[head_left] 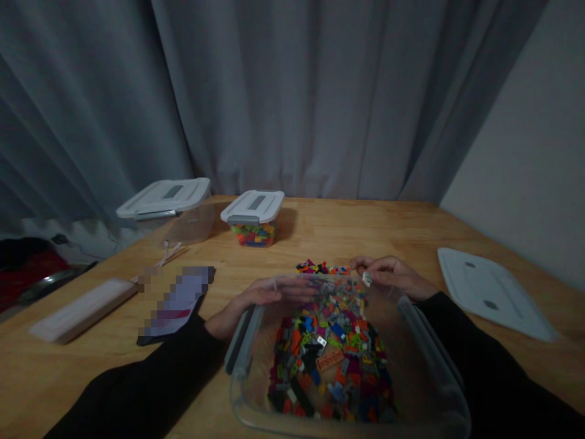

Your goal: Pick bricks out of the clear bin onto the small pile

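Left hand [267, 297] flat and open, fingers stretched along the far left rim of the clear bin [429, 356], gripping nothing. Right hand [388, 274] curled over the far right rim, fingertips pinched on a small white piece [366, 279]. Both sleeves black, reaching in from the near edge.

Inside the bin, directly under and in front of both hands, a heap of small mixed-colour bricks [331, 360], with one orange printed brick [329, 360] lying on top near the middle. Grey handle [242, 347] on the bin's left side.

Just beyond the far rim, between the hands, a small pile of loose bricks [320, 267] on the wooden table [365, 228].

Farther back, a small lidded box of coloured bricks [253, 219], and left of it a larger lidded clear box [169, 210], contents not discernible. Far right, a white lid [493, 292] flat on the table. Far left, a long pale flat box [82, 308], beside a blurred patch.

Grey curtain [274, 91] behind everything.
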The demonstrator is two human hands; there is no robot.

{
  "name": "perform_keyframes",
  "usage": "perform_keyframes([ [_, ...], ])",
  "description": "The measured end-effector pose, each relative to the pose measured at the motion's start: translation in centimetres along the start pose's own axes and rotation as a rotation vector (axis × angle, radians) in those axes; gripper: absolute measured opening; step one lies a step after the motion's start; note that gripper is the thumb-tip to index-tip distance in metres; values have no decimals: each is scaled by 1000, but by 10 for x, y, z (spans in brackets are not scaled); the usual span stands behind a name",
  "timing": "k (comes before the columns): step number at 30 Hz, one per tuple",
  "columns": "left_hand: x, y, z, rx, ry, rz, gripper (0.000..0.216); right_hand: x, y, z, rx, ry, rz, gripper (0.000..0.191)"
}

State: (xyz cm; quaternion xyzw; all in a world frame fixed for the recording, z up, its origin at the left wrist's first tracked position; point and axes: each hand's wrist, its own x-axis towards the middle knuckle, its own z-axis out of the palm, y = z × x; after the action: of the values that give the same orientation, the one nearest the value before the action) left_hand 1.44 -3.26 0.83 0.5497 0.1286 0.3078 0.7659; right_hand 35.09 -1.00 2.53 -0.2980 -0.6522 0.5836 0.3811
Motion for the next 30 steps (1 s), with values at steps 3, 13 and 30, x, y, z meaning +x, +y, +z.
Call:
perform_keyframes([
  [3,0,2,2,1,4,0,61,0,-2,0,-27,-34,3,22],
  [13,3,-2,-3,7,-39,42,60,-1,1,-4,-19,-95,-1,23],
  [30,3,-2,-3,4,-32,38,63,19,93,-45,-741,227,66,71],
])
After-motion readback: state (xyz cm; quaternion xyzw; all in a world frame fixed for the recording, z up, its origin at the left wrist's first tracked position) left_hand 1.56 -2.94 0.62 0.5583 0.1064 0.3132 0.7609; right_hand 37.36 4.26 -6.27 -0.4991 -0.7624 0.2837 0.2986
